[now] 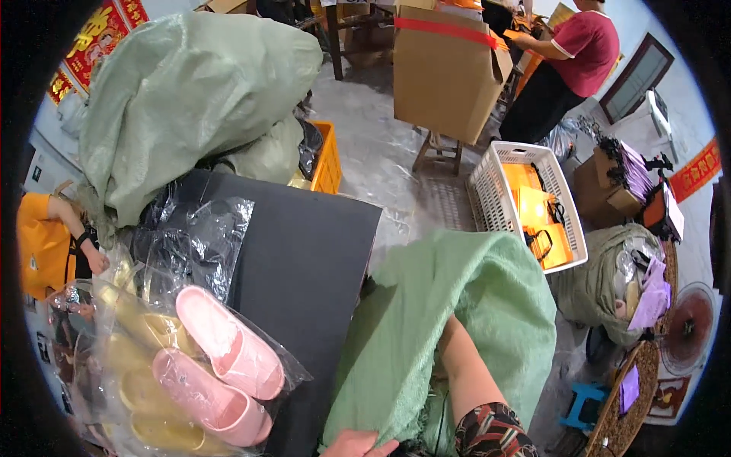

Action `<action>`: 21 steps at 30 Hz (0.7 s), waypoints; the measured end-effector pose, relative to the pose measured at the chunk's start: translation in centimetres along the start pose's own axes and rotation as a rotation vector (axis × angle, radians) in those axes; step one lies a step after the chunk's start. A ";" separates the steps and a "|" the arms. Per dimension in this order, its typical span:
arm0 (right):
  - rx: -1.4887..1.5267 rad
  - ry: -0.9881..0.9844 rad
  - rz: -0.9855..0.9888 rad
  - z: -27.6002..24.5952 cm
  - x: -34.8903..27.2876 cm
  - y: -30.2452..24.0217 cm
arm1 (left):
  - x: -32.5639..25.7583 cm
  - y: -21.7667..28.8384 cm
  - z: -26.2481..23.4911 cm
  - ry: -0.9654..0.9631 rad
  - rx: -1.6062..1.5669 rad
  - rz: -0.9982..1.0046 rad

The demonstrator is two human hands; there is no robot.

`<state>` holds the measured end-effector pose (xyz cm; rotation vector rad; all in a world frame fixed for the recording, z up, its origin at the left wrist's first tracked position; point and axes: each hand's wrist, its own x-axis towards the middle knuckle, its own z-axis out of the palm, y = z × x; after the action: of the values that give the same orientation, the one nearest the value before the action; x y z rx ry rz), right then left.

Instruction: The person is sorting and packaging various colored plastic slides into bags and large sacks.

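Note:
A large green woven sack (396, 320) stands open in front of me. At the lower edge, my left hand (358, 443) has its fingers closed on the rim of the sack. My right forearm (468, 365), in a dark patterned sleeve, reaches down into the sack's mouth. My right hand is hidden inside, so its fingers do not show. To the left, a pair of pink slippers (228, 343) in clear plastic lies on a dark board (297, 251). Bagged yellow slippers (145, 373) lie beside them.
A bulging grey-green sack (190, 99) rises behind the board, near an orange crate (327, 160). A white basket (487, 186) holds orange packages. A cardboard box (442, 84) rests on a stool. One person (590, 46) stands at the back right, another (46, 240) at the left.

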<state>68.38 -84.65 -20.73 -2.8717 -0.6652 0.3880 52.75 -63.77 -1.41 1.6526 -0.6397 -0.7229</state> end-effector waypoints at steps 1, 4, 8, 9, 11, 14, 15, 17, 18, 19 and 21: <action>-0.003 0.002 -0.004 0.5 0.0 0.0 | -0.9 -1.0 0.6 -0.033 -0.064 -0.078; -0.005 0.014 -0.012 2.3 0.1 -0.2 | -3.3 -4.4 1.5 -0.147 -0.021 -0.069; 0.013 0.020 -0.017 5.4 -0.1 -0.8 | -4.6 -7.4 2.7 -0.214 0.065 0.022; 0.018 0.021 -0.017 6.1 -0.2 -0.9 | -4.7 -7.4 2.7 -0.225 0.046 0.031; 0.024 0.018 -0.021 7.6 -0.6 -1.0 | -4.4 -7.2 2.7 -0.223 0.020 0.041; 0.026 0.024 -0.025 9.4 -1.1 -1.1 | -4.0 -6.9 2.8 -0.215 -0.034 0.055; 0.026 0.027 -0.026 10.0 -1.2 -1.2 | -3.9 -6.9 2.8 -0.210 -0.066 0.053; 0.030 0.035 -0.029 11.2 -1.4 -1.7 | -4.6 -7.9 2.9 -0.236 -0.036 0.093; 0.032 0.037 -0.029 11.8 -1.5 -1.9 | -4.9 -8.3 2.9 -0.266 -0.011 0.134; 0.032 0.037 -0.028 12.4 -1.8 -2.1 | -4.9 -8.3 3.0 -0.263 -0.011 0.133; 0.033 0.035 -0.025 13.7 -2.5 -2.3 | -5.0 -8.3 3.0 -0.252 -0.024 0.128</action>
<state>61.34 -82.30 -32.76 -2.8297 -0.6819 0.3412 47.41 -60.46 -9.38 1.4956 -0.9040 -0.8494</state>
